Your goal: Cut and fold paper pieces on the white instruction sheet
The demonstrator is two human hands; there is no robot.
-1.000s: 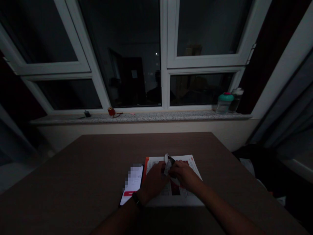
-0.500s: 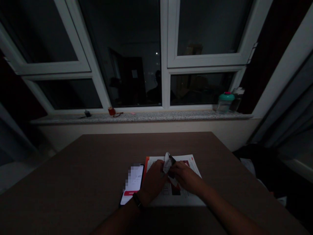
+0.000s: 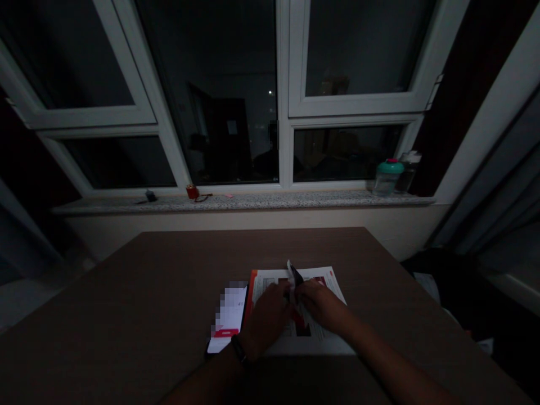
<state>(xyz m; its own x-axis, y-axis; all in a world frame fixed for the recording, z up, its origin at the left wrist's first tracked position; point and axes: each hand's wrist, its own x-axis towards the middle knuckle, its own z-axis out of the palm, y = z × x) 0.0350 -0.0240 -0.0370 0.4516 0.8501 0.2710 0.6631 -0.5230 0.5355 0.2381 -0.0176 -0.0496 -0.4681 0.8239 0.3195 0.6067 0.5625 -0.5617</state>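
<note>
A small folded piece of printed paper (image 3: 296, 274), white on one side and dark on the other, stands between my hands. My left hand (image 3: 270, 312), with a dark band on its wrist, has its fingers closed on the paper's left side. On the other side my right hand (image 3: 320, 302) pinches the same paper; the fingertips of both hands are partly hidden. Beneath them lies a printed magazine or brochure (image 3: 312, 344) with an orange left edge and dark and red pictures. To its left rests a phone (image 3: 232, 315) with a lit screen, close to my left forearm.
The brown table (image 3: 169, 281) reaches towards a speckled stone windowsill (image 3: 261, 201). On the sill are a small red object (image 3: 192, 192), a small dark bottle (image 3: 151, 196) and a teal-lidded bottle (image 3: 388, 177) beside a clear one (image 3: 408, 171). Dark items lie right of the table.
The paper between my hands has turned and looks narrower, showing more edge-on. My left hand has shifted slightly down and right; my right hand has moved only a little.
</note>
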